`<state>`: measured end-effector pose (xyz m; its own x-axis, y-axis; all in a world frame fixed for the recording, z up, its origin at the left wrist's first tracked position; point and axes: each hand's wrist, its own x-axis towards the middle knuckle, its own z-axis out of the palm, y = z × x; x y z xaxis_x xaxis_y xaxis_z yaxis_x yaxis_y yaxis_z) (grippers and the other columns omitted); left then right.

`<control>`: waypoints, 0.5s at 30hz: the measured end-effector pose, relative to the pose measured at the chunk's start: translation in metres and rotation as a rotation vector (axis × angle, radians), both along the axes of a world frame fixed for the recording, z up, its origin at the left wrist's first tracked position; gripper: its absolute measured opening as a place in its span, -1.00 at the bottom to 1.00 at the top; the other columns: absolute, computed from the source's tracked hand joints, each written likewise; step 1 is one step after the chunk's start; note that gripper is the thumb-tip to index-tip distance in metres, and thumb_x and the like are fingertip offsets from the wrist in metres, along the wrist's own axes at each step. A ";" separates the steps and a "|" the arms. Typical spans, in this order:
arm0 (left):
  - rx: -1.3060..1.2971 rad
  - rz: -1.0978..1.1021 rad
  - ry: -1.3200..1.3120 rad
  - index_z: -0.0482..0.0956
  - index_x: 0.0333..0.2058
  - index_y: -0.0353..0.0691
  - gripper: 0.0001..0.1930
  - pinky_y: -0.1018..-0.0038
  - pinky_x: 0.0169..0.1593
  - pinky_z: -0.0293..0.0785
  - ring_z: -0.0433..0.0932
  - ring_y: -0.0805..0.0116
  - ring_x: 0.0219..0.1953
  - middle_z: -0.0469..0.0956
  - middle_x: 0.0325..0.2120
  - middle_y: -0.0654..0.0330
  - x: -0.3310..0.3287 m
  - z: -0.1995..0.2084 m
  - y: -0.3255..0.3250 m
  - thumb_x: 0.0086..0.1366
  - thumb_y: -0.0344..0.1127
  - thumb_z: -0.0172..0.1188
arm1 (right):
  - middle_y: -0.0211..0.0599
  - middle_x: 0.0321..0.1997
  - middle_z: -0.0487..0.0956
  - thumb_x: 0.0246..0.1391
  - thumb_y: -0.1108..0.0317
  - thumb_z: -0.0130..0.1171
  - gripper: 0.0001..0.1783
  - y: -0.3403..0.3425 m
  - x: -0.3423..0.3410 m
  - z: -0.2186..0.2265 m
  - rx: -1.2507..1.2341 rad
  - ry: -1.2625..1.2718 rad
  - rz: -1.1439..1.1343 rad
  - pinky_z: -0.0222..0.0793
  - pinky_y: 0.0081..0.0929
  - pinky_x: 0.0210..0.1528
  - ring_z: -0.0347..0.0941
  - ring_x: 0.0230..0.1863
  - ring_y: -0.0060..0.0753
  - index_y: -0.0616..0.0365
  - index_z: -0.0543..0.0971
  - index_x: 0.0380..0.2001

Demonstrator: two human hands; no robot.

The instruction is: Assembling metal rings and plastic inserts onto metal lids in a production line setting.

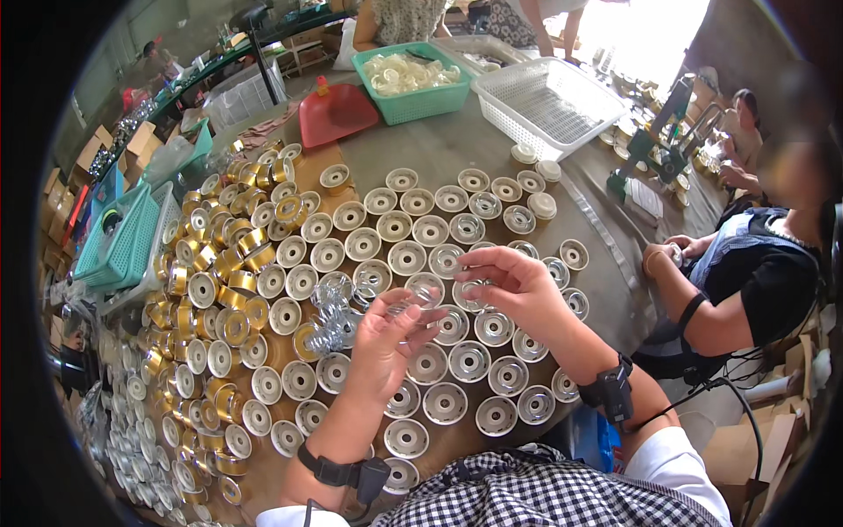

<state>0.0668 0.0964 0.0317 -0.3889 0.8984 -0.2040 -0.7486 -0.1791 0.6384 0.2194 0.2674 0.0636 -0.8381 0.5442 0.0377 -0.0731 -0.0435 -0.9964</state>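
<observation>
Head view: a worker's two bare hands meet above a crowded table (606,272), the left hand (379,344) palm inward with fingers curled and parted, the right hand (531,294) facing it with fingers bent; whether either pinches a small part at the fingertips cannot be told. Just beside the left fingers lies a silvery tangle of coiled pieces (332,323). Beneath and around both hands, white-rimmed round cups (445,403) sit in loose rows, some covered by the hands and forearms. Strapped devices (612,392) circle both wrists, while a checkered garment (527,492) hides the table's near edge. To the left, gold-sided cups (256,244) lie heaped and tilted, with teal baskets (114,250) beyond them. Across the far side stand a red dustpan (338,117), a green basket (426,109) of pale, translucent pieces and a white basket (518,116). At right, near a green press (660,132), a co-worker (746,277) sits with hands together.
</observation>
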 end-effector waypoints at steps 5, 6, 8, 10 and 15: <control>-0.133 0.149 0.773 0.46 -0.08 -0.28 -0.67 0.41 0.06 0.58 0.64 0.30 -0.07 0.59 -0.06 0.10 -0.043 -0.004 0.018 0.22 -0.51 0.36 | -0.15 0.05 0.53 -0.07 0.88 -0.12 -0.40 0.071 -0.012 0.000 0.796 -0.032 -0.075 0.62 -0.50 -0.13 0.59 -0.03 -0.38 0.24 0.56 0.03; -0.141 0.218 1.045 0.47 -0.11 -0.28 -0.67 0.42 0.03 0.56 0.64 0.34 -0.12 0.60 -0.10 0.11 -0.051 -0.001 0.030 0.19 -0.49 0.39 | -0.12 0.05 0.52 -0.08 0.87 -0.11 -0.40 0.097 -0.020 -0.007 0.813 -0.031 -0.071 0.62 -0.50 -0.15 0.59 -0.06 -0.36 0.23 0.56 0.03; -0.162 0.255 1.266 0.48 -0.16 -0.24 -0.64 0.39 -0.03 0.55 0.64 0.32 -0.19 0.62 -0.23 0.14 -0.064 0.008 0.064 0.12 -0.42 0.45 | -0.11 0.05 0.52 -0.05 0.86 -0.14 -0.40 0.134 -0.041 -0.003 0.813 -0.100 -0.053 0.62 -0.50 -0.17 0.60 -0.05 -0.35 0.26 0.55 0.06; -0.284 0.159 1.587 0.52 -0.15 -0.23 -0.60 0.38 -0.13 0.52 0.64 0.30 -0.21 0.65 -0.28 0.15 -0.079 0.016 0.098 0.07 -0.32 0.48 | -0.10 0.05 0.53 -0.06 0.85 -0.14 -0.39 0.170 -0.057 -0.002 0.768 -0.129 -0.076 0.63 -0.48 -0.17 0.60 -0.06 -0.33 0.28 0.54 0.07; -0.332 0.130 1.711 0.58 -0.13 -0.16 -0.57 0.21 -0.14 0.54 0.65 0.04 -0.19 0.67 -0.25 0.07 -0.097 0.000 0.171 0.05 -0.19 0.50 | -0.10 0.00 0.62 -0.06 0.76 0.01 -0.44 0.227 -0.109 -0.036 0.505 -0.146 -0.115 0.60 -0.38 -0.16 0.64 -0.11 -0.30 0.31 0.52 0.08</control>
